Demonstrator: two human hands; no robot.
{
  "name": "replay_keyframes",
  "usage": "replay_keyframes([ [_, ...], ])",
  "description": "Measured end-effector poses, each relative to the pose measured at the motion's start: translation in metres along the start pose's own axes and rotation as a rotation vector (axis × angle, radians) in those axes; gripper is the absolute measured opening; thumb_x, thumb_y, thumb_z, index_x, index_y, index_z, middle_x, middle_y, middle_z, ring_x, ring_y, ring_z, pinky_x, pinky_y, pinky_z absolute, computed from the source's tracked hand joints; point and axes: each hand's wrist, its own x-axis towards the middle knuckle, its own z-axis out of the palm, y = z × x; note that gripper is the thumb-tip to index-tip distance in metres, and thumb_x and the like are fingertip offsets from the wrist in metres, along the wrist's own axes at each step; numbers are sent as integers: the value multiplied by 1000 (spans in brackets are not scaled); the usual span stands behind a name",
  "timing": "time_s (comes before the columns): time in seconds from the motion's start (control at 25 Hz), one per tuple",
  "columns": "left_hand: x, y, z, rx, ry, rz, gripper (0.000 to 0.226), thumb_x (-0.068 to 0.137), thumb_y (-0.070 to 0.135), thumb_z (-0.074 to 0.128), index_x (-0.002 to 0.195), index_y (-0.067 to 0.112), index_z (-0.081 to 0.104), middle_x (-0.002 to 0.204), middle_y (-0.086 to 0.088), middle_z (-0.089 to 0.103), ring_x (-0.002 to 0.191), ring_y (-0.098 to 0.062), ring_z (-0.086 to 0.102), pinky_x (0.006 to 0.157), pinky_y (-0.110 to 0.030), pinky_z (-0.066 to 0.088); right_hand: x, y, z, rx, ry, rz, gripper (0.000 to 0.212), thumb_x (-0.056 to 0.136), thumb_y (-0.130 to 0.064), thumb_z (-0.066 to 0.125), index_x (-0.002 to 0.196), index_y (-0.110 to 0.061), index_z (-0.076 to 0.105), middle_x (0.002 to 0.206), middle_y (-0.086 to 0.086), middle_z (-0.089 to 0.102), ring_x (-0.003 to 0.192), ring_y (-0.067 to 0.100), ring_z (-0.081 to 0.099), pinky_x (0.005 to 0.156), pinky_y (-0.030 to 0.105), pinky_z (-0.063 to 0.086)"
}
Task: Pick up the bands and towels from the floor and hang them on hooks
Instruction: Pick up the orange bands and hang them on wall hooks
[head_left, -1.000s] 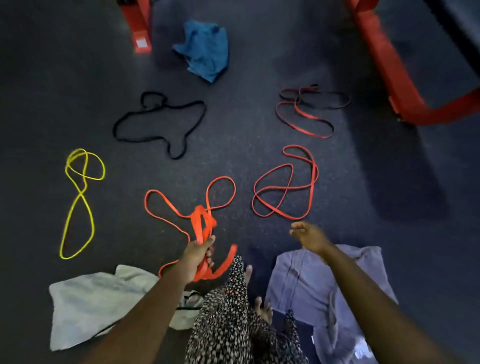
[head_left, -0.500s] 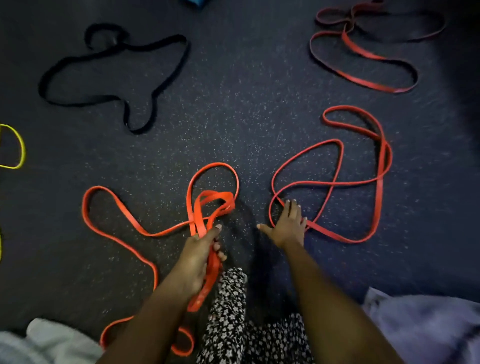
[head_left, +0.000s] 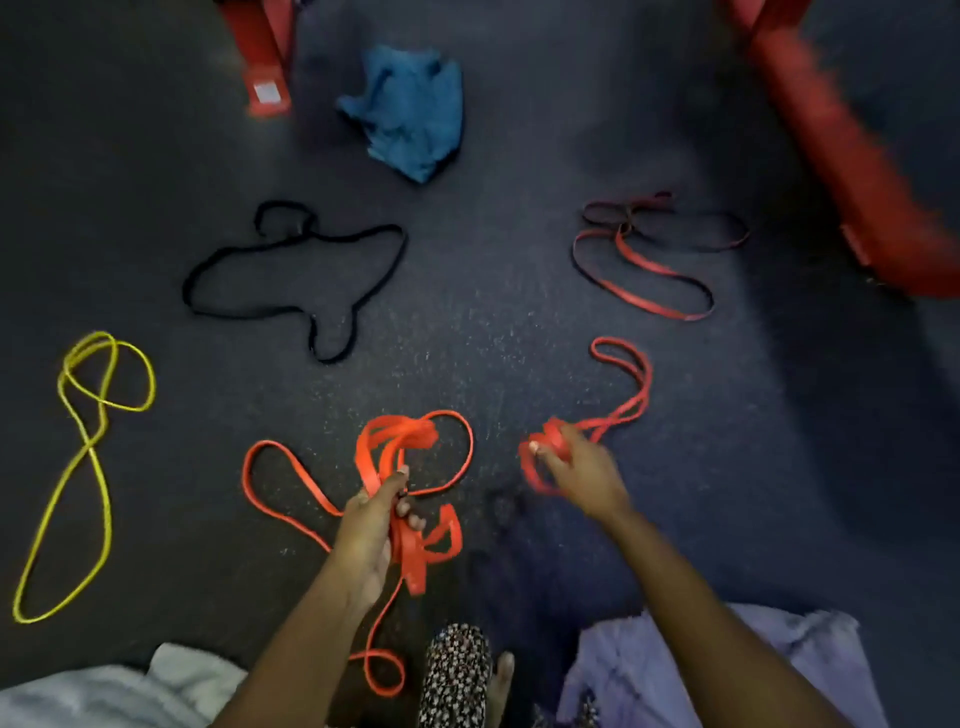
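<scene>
My left hand (head_left: 371, 525) is closed around a bunched orange band (head_left: 291, 467) whose loops trail on the dark floor. My right hand (head_left: 582, 470) grips a second orange band (head_left: 631, 400), gathered at the fingers with one loop still stretched out on the floor. Farther off lie a black band (head_left: 291, 270), a yellow band (head_left: 96, 410) at the left and a red band tangled with a dark one (head_left: 644, 265). A blue towel (head_left: 410, 111) lies crumpled at the top, a white towel (head_left: 104, 693) at bottom left and a lilac towel (head_left: 675, 670) at bottom right.
Red equipment frame legs stand at the top left (head_left: 260, 57) and along the right (head_left: 841, 150). My patterned garment and foot (head_left: 462, 675) are at the bottom centre. No hooks are in view.
My right hand has closed on the second orange band and gathered most of it up. The view has pulled back from the floor. My left hand keeps its band.
</scene>
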Motion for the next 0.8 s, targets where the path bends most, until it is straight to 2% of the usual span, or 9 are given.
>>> replay_keyframes([
  [0.08, -57, 47, -3, 30, -36, 38, 28, 90, 20, 52, 63, 18, 45, 33, 7, 40, 30, -6, 41, 39, -16, 41, -45, -55, -82, -61, -19, -53, 42, 90, -36, 53, 126, -12, 53, 125, 15, 61, 117, 32, 56, 93, 37, 42],
  [0.24, -195, 127, -31, 150, -96, 143, 25, 88, 24, 55, 65, 17, 48, 33, 6, 43, 31, -6, 47, 38, -17, 41, -177, -163, -205, -268, -121, -158, 23, 94, -30, 47, 99, -10, 57, 102, 13, 69, 100, 28, 62, 85, 33, 42],
  [0.32, -264, 154, -49, 216, -140, 204, 21, 89, 22, 54, 69, 17, 52, 33, 6, 45, 32, -6, 50, 39, -16, 40, -244, -208, -239, -355, -153, -207, 21, 95, -24, 46, 102, -7, 55, 104, 13, 69, 101, 30, 61, 82, 32, 39],
  [0.4, -325, 169, -72, 217, -220, 267, 16, 89, 16, 53, 74, 17, 54, 42, 6, 51, 34, -6, 50, 40, -16, 42, -306, -245, -260, -432, -165, -299, 22, 94, -21, 49, 107, -4, 55, 108, 16, 65, 104, 32, 58, 78, 33, 35],
  [0.44, -352, 174, -84, 206, -259, 306, 13, 89, 13, 53, 77, 17, 56, 48, 6, 54, 34, -5, 48, 39, -15, 42, -336, -261, -267, -466, -170, -350, 22, 93, -21, 50, 106, -4, 55, 104, 15, 65, 102, 30, 58, 73, 32, 32],
  [0.56, -414, 174, -114, 221, -319, 391, 8, 86, 14, 58, 89, 18, 64, 47, 9, 55, 31, -1, 37, 36, -13, 37, -406, -298, -278, -528, -191, -484, 22, 90, -31, 56, 96, -11, 60, 74, -4, 56, 77, 20, 55, 61, 24, 28],
  [0.64, -438, 168, -123, 175, -301, 394, 6, 84, 16, 61, 88, 16, 65, 50, 9, 59, 27, -1, 31, 34, -11, 34, -432, -315, -279, -529, -212, -548, 22, 86, -39, 59, 87, -17, 61, 61, -11, 48, 60, 8, 46, 55, 19, 31],
  [0.72, -454, 160, -129, 87, -288, 359, 6, 83, 20, 62, 84, 16, 66, 62, 8, 69, 25, -2, 30, 33, -10, 33, -450, -321, -275, -426, -271, -547, 24, 83, -41, 62, 87, -17, 63, 61, -8, 48, 57, 9, 43, 55, 16, 34],
  [0.8, -466, 152, -137, -10, -319, 345, 8, 82, 22, 63, 83, 15, 67, 72, 9, 74, 25, -3, 29, 34, -10, 33, -468, -325, -265, -203, -370, -516, 25, 87, -36, 59, 88, -11, 63, 63, -1, 45, 57, 14, 39, 53, 21, 33],
])
